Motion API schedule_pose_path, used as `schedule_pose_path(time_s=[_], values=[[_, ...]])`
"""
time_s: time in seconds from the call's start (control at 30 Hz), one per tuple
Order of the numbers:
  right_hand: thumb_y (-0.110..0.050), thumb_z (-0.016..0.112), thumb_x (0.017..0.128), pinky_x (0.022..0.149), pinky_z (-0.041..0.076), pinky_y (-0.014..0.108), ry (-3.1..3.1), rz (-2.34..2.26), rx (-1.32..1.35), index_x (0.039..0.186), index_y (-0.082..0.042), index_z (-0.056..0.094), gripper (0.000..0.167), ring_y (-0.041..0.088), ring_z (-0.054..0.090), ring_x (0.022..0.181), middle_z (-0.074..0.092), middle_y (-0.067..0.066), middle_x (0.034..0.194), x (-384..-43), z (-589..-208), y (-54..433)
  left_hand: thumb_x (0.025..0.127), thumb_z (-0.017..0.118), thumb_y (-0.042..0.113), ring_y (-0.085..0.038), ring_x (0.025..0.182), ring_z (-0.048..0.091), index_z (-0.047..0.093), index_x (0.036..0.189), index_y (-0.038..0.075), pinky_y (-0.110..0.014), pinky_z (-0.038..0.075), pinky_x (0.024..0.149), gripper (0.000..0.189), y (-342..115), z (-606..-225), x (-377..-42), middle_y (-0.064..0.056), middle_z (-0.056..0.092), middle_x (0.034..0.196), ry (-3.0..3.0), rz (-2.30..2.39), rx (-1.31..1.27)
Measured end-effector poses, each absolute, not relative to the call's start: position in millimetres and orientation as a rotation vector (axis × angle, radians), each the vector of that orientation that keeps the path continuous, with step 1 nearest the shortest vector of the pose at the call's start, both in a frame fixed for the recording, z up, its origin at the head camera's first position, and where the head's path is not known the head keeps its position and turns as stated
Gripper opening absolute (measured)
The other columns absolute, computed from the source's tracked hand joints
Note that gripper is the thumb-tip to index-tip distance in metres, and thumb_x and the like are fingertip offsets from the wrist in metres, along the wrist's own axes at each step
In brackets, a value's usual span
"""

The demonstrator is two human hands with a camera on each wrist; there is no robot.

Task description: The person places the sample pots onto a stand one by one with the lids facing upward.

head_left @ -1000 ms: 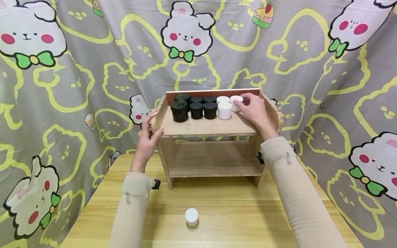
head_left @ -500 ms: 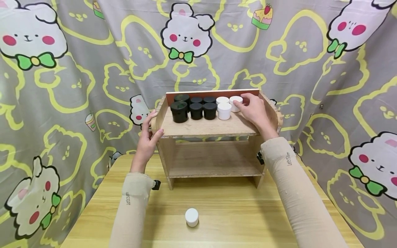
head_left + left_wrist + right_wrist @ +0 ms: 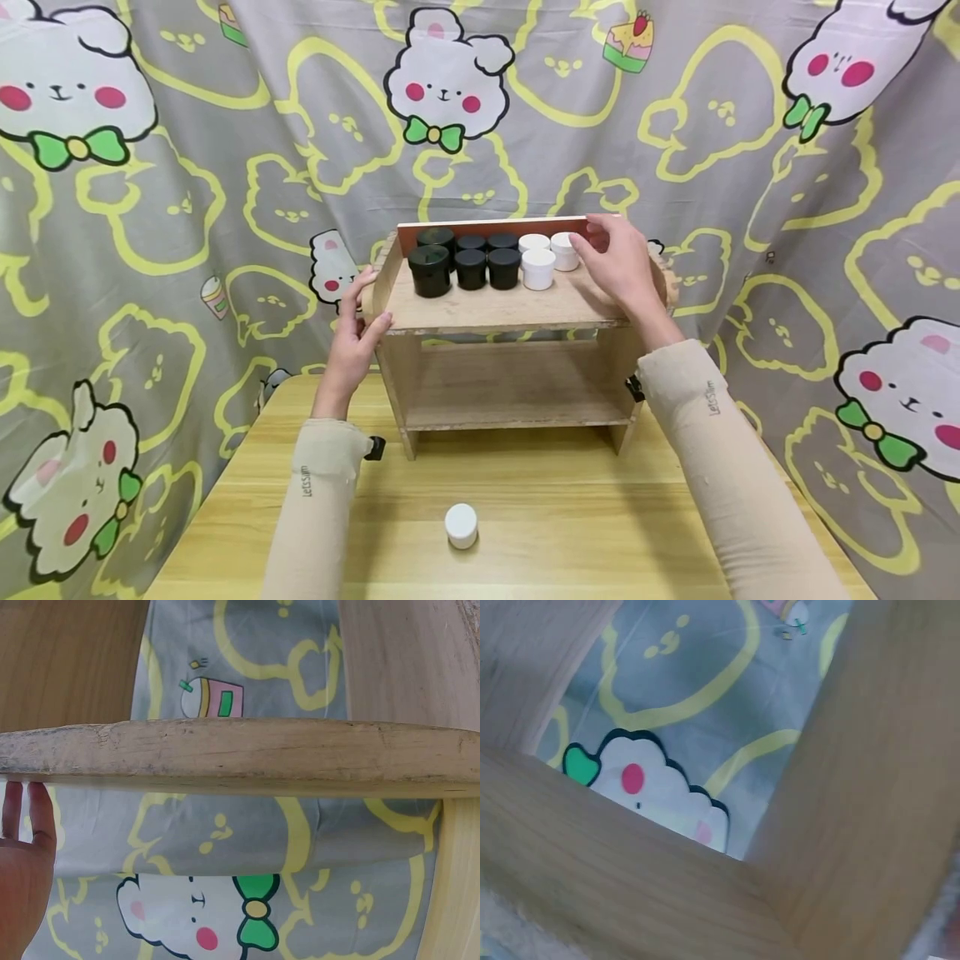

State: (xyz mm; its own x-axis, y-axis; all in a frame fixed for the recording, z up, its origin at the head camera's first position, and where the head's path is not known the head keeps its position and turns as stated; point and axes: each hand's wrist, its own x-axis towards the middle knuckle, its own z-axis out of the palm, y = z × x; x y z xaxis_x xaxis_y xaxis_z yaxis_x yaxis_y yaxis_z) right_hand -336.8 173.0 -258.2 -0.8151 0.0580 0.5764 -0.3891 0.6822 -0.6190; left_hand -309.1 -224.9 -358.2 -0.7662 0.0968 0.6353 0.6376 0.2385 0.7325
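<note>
In the head view, a small two-tier wooden shelf (image 3: 517, 315) bears black-lidded black jars (image 3: 431, 271) and white jars (image 3: 537, 269) on its top board. My left hand (image 3: 351, 337) holds the shelf's left side panel, thumb at the front corner and fingers on the outer side. In the left wrist view, fingertips (image 3: 39, 799) touch the edge of a wooden panel (image 3: 247, 754). My right hand (image 3: 622, 258) hovers over the top's right end, fingers loosely bent, holding nothing. Just left of its thumb stands the rear right white jar (image 3: 564, 252).
One more white jar (image 3: 461, 527) stands on the wooden table (image 3: 540, 517) in front of the shelf. A patterned grey curtain (image 3: 247, 192) hangs behind and at both sides. The lower board (image 3: 517, 400) spans the shelf's two side panels.
My right hand has let go of the rear right white jar and shifted slightly right and up from it. My left hand has stayed on the shelf's side.
</note>
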Motion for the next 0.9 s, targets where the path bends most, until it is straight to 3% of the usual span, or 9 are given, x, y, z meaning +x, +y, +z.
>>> schedule_pose_path(time_s=[0.1, 0.43, 0.77, 0.9], values=[[-0.031, 0.068, 0.1, 0.104, 0.048, 0.046, -2.264, 1.067, 0.276, 0.141, -0.001, 0.061, 0.051, 0.033, 0.063, 0.116, 0.066, 0.02, 0.129, -328.5, -254.3, 171.5, 0.104, 0.06, 0.013, -0.038, 0.117, 0.053, 0.034, 0.159, 0.028, -0.039, 0.047, 0.092, 0.062, -226.1, -357.8, -308.9, 0.017, 0.025, 0.167, -2.059, -1.551, -0.664], [-0.03, 0.071, 0.099, 0.098, 0.054, 0.04, -2.192, 1.093, 0.394, 0.137, -0.007, 0.067, 0.045, 0.025, 0.068, 0.109, 0.071, 0.015, 0.12, -291.4, -255.7, 160.2, 0.105, 0.06, 0.015, -0.039, 0.117, 0.053, 0.033, 0.159, 0.03, -0.049, 0.045, 0.093, 0.062, -226.0, -357.2, -309.9, 0.015, 0.026, 0.167, -2.06, -1.56, -0.672], [-0.012, 0.072, 0.098, 0.096, 0.055, 0.036, -2.093, 1.284, 0.684, 0.136, -0.004, 0.066, 0.039, 0.023, 0.067, 0.107, 0.069, 0.017, 0.121, -256.7, -286.3, 146.0, 0.105, 0.06, 0.015, -0.039, 0.118, 0.051, 0.034, 0.159, 0.031, -0.05, 0.044, 0.094, 0.062, -224.6, -357.2, -310.9, 0.016, 0.024, 0.167, -2.066, -1.563, -0.675], [-0.012, 0.072, 0.098, 0.095, 0.056, 0.039, -2.141, 1.298, 0.773, 0.136, -0.004, 0.065, 0.04, 0.022, 0.067, 0.107, 0.071, 0.017, 0.12, -242.1, -301.9, 136.8, 0.105, 0.06, 0.014, -0.039, 0.119, 0.051, 0.034, 0.159, 0.03, -0.047, 0.045, 0.093, 0.063, -223.3, -357.6, -310.0, 0.015, 0.024, 0.168, -2.063, -1.574, -0.656]])
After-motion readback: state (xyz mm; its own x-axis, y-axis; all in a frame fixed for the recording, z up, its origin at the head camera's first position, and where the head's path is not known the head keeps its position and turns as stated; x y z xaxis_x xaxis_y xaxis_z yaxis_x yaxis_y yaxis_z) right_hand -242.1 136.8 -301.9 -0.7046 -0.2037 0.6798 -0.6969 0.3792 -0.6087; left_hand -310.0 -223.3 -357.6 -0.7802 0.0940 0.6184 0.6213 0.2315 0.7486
